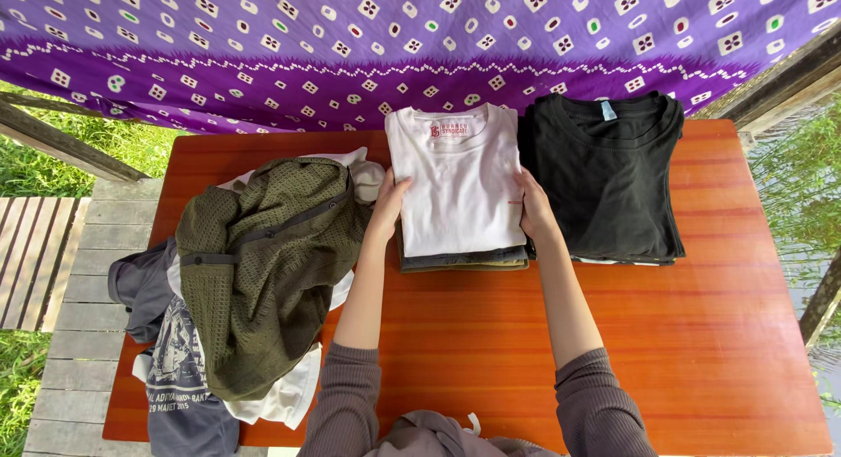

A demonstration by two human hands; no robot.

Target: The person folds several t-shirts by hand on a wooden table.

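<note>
— Looking down from the head camera, what do you have closest to you?

— Nearest me are my two forearms in grey-brown sleeves, reaching forward over the orange-red wooden surface (701,334). At the near left, a loose heap hangs partly over the edge: a grey printed shirt (180,369) at the bottom, white cloth under it, and an olive green knit garment (263,264) crumpled on top.

— And the hands?

— My left hand (388,205) lies flat against the left edge of the folded white T-shirt (457,185), fingers together and pointing away from me. My right hand (534,207) does the same on the right edge. Both are open and pressed to the sides of the shirt; neither pinches anything.

— Where does that shirt sit?

— It lies on top of a small stack of folded clothes (464,262), darker layers showing beneath its near edge, in the middle of the surface toward the far side. Its collar points away from me.

— Anything beside it?

— Just to the right, touching or nearly touching, sits a stack of folded black T-shirts (609,181). My right hand is between the two stacks.

— Beyond that?

— A purple patterned cloth (420,45) hangs across the far edge. Grass and wooden planks show at the left.
</note>
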